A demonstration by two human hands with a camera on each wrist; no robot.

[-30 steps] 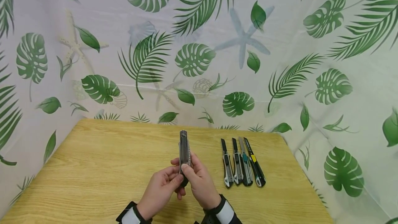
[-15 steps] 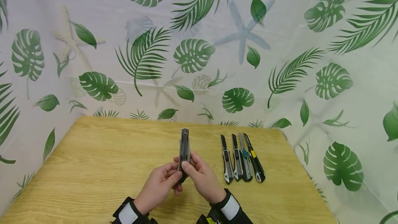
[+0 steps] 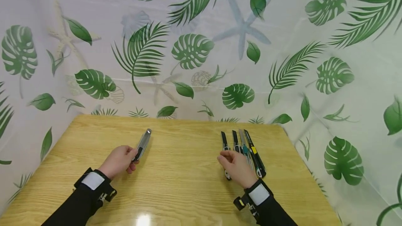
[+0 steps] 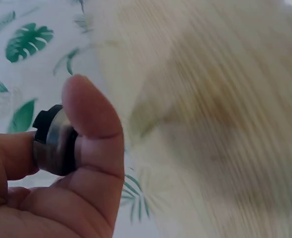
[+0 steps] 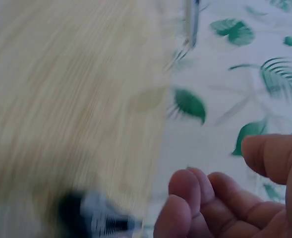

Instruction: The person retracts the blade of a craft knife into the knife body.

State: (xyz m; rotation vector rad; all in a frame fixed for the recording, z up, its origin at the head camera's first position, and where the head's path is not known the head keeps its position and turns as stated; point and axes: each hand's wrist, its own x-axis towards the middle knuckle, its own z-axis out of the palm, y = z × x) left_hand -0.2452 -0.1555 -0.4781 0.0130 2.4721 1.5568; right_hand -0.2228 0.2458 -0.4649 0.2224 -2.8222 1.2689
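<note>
In the head view my left hand [image 3: 119, 161] pinches a grey utility knife [image 3: 144, 144] by its dark lower end, the other end angled up and away over the table's left half. The left wrist view has this utility knife [image 4: 56, 141] end-on between thumb and fingers. My right hand [image 3: 237, 166] hovers over a row of utility knives, its thumb and bent fingers apart with nothing between them. It partly covers the leftmost utility knife [image 3: 224, 138], the second utility knife [image 3: 235, 138] and the one with the teal slider [image 3: 245, 149].
At the row's right end lies a black utility knife [image 3: 258, 159] with a yellow slider. All rest on a wood-grain table [image 3: 185, 184]. A white leaf-print cloth [image 3: 201, 90] hangs behind the table and along its sides.
Both hands held the grey utility knife together at the centre. The right hand has let go and moved right over the row; the left has carried the utility knife to the left.
</note>
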